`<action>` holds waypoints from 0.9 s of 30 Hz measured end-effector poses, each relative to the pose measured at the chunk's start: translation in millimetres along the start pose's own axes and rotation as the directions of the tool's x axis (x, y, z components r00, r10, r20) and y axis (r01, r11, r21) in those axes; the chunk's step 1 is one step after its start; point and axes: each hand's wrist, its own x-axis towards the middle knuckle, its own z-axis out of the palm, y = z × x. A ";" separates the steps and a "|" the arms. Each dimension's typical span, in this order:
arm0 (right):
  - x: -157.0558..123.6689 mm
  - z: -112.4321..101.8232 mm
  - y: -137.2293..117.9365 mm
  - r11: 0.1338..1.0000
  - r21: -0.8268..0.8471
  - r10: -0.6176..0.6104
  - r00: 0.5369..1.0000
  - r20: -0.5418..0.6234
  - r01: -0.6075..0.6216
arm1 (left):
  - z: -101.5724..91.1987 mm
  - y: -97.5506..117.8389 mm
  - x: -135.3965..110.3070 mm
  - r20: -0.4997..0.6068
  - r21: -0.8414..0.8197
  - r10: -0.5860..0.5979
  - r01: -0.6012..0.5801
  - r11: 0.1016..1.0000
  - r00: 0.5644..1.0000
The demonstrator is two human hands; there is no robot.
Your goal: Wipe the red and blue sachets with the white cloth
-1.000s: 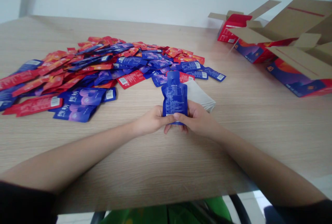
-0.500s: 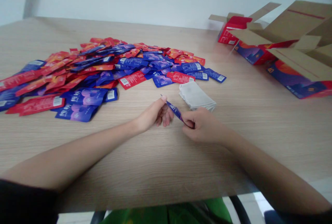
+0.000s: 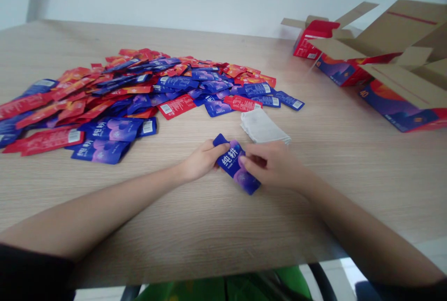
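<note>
Head view: left hand (image 3: 201, 161) and right hand (image 3: 271, 165) together, both pinching blue pouch (image 3: 234, 167) at lower centre of frame, above wood table (image 3: 223, 226). Heap of red and blue pouches (image 3: 115, 98) upper left. Folded white stack (image 3: 263, 126) just past right hand. Open cardboard carton (image 3: 401, 36) upper right.

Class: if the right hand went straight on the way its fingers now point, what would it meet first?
The blue pouch, which the right hand already touches; the left hand lies beyond, though depth is unclear.
</note>
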 end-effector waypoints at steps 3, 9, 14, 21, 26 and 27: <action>4.3 -3.4 8.4 0.986 0.140 0.117 0.974 -0.193 -0.091 | 1.1 1.3 -3.1 0.165 -0.003 0.006 -0.006 1.000 0.986; 10.0 9.1 9.9 0.931 0.314 0.151 0.979 0.138 -0.188 | 6.2 3.8 -4.7 0.349 0.069 0.139 -0.173 0.982 0.927; 10.0 18.4 6.6 0.885 0.443 0.121 0.990 0.074 -0.141 | 9.6 4.2 -4.5 0.304 0.117 0.140 -0.183 0.976 0.942; 9.2 17.8 10.3 0.820 0.544 0.191 0.981 0.031 -0.177 | 5.6 0.3 -3.5 0.150 -0.014 0.064 -0.062 0.998 0.987; 8.7 18.7 9.1 0.834 0.506 0.206 0.975 0.081 -0.218 | 8.4 0.7 -7.8 0.132 -0.003 0.071 -0.071 0.997 0.989; 8.9 19.0 9.0 0.845 0.486 0.204 0.974 0.096 -0.225 | 8.9 0.6 -8.1 0.119 -0.010 0.072 -0.072 0.997 0.990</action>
